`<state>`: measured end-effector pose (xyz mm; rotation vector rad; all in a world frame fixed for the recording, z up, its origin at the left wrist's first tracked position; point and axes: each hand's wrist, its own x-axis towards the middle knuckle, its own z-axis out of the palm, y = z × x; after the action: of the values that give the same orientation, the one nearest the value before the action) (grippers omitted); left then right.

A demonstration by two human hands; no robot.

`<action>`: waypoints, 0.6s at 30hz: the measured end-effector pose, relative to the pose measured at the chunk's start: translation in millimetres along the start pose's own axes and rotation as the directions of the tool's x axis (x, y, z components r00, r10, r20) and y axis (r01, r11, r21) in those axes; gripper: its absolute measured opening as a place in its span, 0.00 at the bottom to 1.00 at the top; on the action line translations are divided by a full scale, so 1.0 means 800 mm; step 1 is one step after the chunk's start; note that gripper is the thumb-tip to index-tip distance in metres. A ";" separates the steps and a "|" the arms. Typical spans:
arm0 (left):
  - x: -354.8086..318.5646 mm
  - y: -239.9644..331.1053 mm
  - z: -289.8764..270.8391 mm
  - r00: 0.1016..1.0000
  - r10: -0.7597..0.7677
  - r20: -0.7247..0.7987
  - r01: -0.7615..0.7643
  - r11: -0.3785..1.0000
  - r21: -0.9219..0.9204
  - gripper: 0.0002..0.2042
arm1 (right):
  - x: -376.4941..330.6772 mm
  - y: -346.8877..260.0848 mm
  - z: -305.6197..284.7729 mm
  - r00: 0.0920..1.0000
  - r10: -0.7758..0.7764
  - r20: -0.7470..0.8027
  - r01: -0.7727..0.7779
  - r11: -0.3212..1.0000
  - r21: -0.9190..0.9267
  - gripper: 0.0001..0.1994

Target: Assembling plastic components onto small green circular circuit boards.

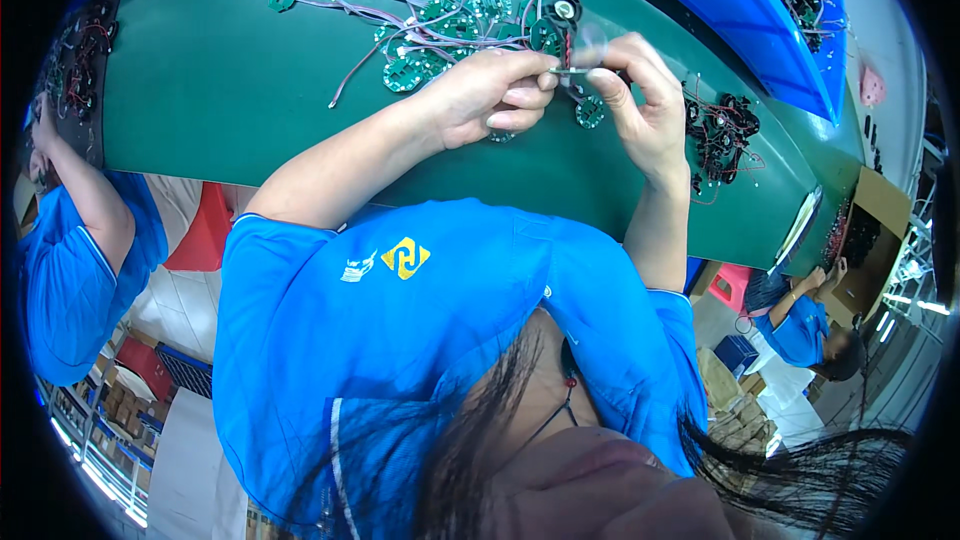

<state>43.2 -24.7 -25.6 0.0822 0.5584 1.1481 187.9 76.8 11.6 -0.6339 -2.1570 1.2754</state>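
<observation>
My left hand (495, 95) is closed, its thumb and forefinger pinching one end of a small thin circuit board (570, 70) seen edge-on. At the board's other end is my right hand (645, 100), thumb and forefinger pressed together on it. Red wires run up from beside the board to a small black round part (566, 10) with a pale centre. Something near my right fingertips is smeared by motion. Just beyond my left hand lies a loose pile of green round circuit boards (405, 72) with pale purple wires and white plugs. A single green board (590, 113) rests under my hands.
Black parts with red wires (725, 135) lie in a heap to the right on the green table (200, 90). A blue bin (740, 20) slants across the far right. Co-workers sit at the left (90, 250) and the right (800, 325); a cardboard box (880, 200) stands at the right edge.
</observation>
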 end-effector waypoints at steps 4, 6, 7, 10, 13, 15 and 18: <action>-0.007 0.001 -0.003 0.998 0.052 0.022 -0.052 0.998 -0.030 0.13 | -0.006 -0.008 0.011 0.988 0.090 -0.127 -0.081 0.994 0.072 0.10; -0.002 0.002 -0.003 0.999 0.043 0.030 -0.042 0.998 -0.038 0.13 | -0.016 0.002 0.008 0.980 0.186 -0.076 -0.183 0.982 0.041 0.12; -0.001 0.002 -0.002 0.999 0.039 0.036 -0.038 0.999 -0.040 0.13 | -0.020 0.005 0.007 0.971 0.232 -0.055 -0.231 0.973 0.024 0.13; 0.000 0.001 -0.002 0.996 0.048 0.074 -0.048 0.999 0.001 0.13 | -0.026 0.007 0.022 0.963 0.216 -0.162 -0.196 0.972 0.132 0.11; -0.005 0.001 0.002 0.998 0.053 0.025 -0.052 0.998 -0.018 0.12 | -0.032 0.005 0.032 0.932 0.243 -0.270 -0.236 0.970 0.059 0.10; -0.005 -0.001 0.000 0.998 0.034 0.059 -0.035 0.999 0.018 0.12 | -0.041 0.010 0.039 0.940 0.247 -0.234 -0.256 0.967 -0.008 0.12; -0.004 -0.005 0.004 0.998 0.037 0.047 -0.040 0.997 0.061 0.12 | -0.045 0.008 0.044 0.934 0.227 -0.276 -0.226 0.974 0.034 0.10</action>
<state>47.2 -28.3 -22.9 0.1731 0.5542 1.1635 191.9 34.6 -16.0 -1.0225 -1.8920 1.2188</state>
